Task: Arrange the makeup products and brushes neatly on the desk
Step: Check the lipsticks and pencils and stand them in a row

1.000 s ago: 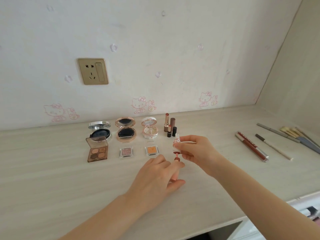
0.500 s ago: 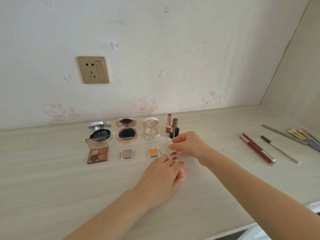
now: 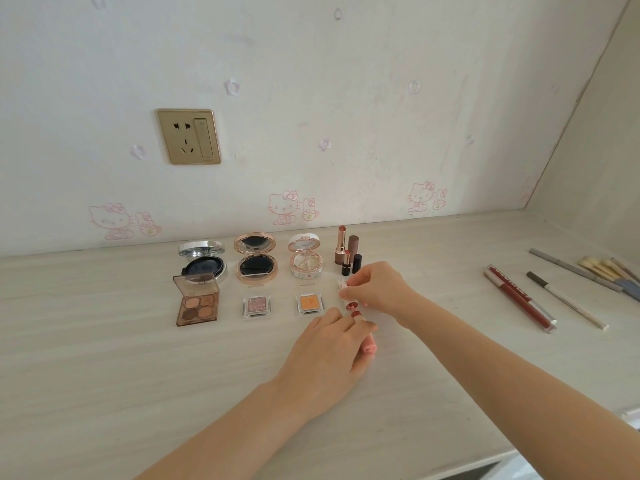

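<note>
View: one wide-angle camera, worn on the head.
Position: above the front edge of the desk (image 3: 104,358).
Facing: forward and down, toward the back edge and the wall (image 3: 346,98).
Nearness: close; the left hand (image 3: 332,344) and right hand (image 3: 377,289) sat mid-frame.
Span: front edge to back edge, including the right back corner.

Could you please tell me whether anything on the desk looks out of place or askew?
Yes: at the right, the red lip gloss tube, white pencil, grey pencil and brushes lie slanted and loose, apart from the squared rows of compacts and palettes. Nothing looks spilled or damaged.
</note>
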### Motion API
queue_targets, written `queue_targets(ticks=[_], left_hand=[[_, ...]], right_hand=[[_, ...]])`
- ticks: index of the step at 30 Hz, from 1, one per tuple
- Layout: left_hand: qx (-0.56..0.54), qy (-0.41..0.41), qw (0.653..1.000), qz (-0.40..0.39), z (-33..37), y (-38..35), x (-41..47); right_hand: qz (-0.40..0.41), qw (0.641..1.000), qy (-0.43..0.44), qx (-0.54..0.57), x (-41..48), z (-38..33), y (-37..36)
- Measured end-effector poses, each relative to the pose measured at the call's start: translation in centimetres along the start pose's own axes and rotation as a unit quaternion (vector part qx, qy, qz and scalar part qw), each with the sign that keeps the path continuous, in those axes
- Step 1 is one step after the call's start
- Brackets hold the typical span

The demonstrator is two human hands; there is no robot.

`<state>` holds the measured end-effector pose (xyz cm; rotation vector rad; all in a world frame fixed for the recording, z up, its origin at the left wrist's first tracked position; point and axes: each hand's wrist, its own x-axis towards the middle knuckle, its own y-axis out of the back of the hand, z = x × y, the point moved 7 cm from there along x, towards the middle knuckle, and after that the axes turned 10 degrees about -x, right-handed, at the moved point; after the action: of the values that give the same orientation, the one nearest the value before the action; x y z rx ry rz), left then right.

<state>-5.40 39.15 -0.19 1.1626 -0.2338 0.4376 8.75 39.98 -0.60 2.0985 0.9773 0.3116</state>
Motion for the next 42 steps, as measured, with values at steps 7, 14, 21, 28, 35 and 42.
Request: queue_targets(ticks=[7, 14, 21, 28, 35, 42], left_hand=[[-0.002, -0.004, 1.0, 0.002, 0.2, 0.2, 0.0], [-0.012, -0.003, 1.0, 0.012, 0.9, 0.9, 0.6], [-0.06, -0.001, 0.998, 0.027, 2.3, 1.0, 3.5], [-0.133, 0.012, 0.991, 0.015, 4.9, -2.5, 8.5], [-0.124, 0.005, 0.988, -0.089, 7.4, -9.1, 13.8], [-0.115, 0.01, 0.987, -0.112, 8.7, -12.8, 18.5]], right_hand=[[0.01, 0.999, 0.028, -0.035, -0.2, -0.2, 0.4], [0.076, 0.99, 0.066, -0.1, -1.8, 1.1, 3.2], [0.113, 0.978, 0.054, -0.169, -4.7, 5.8, 7.4], [0.158, 0.956, 0.03, -0.246, -8.0, 10.9, 12.2], [0.215, 0.934, -0.015, -0.284, -9.8, 16.0, 16.0], [0.233, 0.93, -0.017, -0.283, -10.2, 18.9, 16.8]])
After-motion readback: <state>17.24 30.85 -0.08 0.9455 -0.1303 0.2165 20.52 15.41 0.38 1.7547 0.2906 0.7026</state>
